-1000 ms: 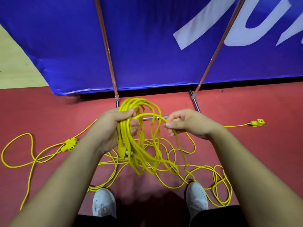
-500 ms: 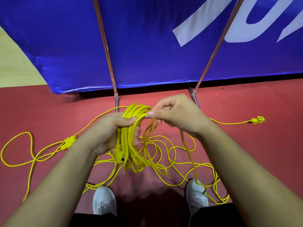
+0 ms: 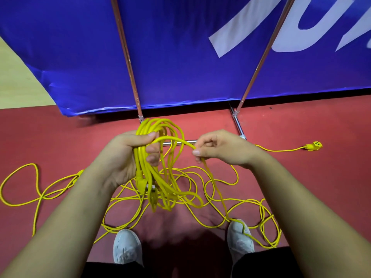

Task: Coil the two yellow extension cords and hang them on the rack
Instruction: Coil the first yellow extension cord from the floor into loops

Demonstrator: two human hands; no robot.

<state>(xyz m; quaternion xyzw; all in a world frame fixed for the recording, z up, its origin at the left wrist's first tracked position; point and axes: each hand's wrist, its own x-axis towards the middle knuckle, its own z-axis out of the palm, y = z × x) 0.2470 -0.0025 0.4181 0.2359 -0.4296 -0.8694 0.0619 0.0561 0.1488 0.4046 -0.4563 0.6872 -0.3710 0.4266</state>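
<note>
one wide-angle view, worn on the person's head, faces forward and steeply down, close over the left hand (image 3: 128, 157), right hand (image 3: 222, 149) and yellow cord (image 3: 143, 167) at centre; shoes (image 3: 126, 247) lie at the bottom edge, a blue banner (image 3: 180, 67) spans the top.

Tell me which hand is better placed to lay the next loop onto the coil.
Right. The right hand pinches the free strand running off the coil; the left hand is full, gripping that coil.
</note>
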